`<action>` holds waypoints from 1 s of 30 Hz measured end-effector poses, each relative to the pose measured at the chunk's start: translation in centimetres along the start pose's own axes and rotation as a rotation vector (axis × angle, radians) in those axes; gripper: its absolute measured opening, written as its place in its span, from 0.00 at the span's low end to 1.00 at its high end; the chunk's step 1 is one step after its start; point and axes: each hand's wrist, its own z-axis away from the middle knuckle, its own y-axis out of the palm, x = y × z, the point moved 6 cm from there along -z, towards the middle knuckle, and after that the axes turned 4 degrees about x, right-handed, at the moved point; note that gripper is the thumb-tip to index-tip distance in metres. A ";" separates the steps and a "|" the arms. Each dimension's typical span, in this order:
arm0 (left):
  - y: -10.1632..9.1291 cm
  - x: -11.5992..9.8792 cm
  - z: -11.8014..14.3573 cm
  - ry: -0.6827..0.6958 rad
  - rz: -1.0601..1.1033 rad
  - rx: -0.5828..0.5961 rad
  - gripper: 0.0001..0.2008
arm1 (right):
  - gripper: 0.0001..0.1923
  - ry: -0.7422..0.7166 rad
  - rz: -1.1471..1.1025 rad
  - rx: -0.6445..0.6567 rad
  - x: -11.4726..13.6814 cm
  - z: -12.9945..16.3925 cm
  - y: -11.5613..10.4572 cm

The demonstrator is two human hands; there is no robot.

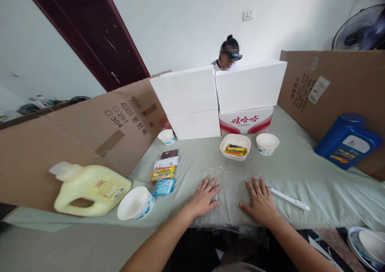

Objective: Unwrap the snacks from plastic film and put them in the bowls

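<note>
1. While both palms press flat, the left hand (203, 197) and right hand (261, 201) rest with fingers spread, grasping nothing, on a clear plastic sheet (230, 183) at the tabletop's (300, 171) near edge.
2. Beyond the sheet stands a square bowl (235, 146) holding snack packets (235, 149).

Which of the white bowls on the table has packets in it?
The squarish bowl before the red-printed box; the round bowls beside it hold nothing visible.

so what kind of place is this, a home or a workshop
Probably a room in a home, set up as a makeshift work spot. Both hands, left and right, lie flat on a clear bag on a cloth-covered table, walled by cardboard, with a door and fan behind.
</note>
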 end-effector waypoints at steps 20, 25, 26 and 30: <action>-1.4 -2.6 9.1 0.141 0.129 -0.040 0.09 | 0.16 -0.530 -0.445 0.212 1.1 7.4 -4.2; -2.0 -0.5 6.4 -0.155 0.555 -0.086 0.12 | 0.15 -0.176 -0.728 0.160 -0.1 4.3 -4.2; -1.7 0.2 5.6 -0.217 0.654 -0.112 0.14 | 0.16 -0.081 -0.753 0.134 -0.6 3.6 -3.9; -0.3 2.3 2.3 -0.300 0.906 -0.182 0.22 | 0.18 0.211 -0.688 0.035 -2.4 1.3 -2.6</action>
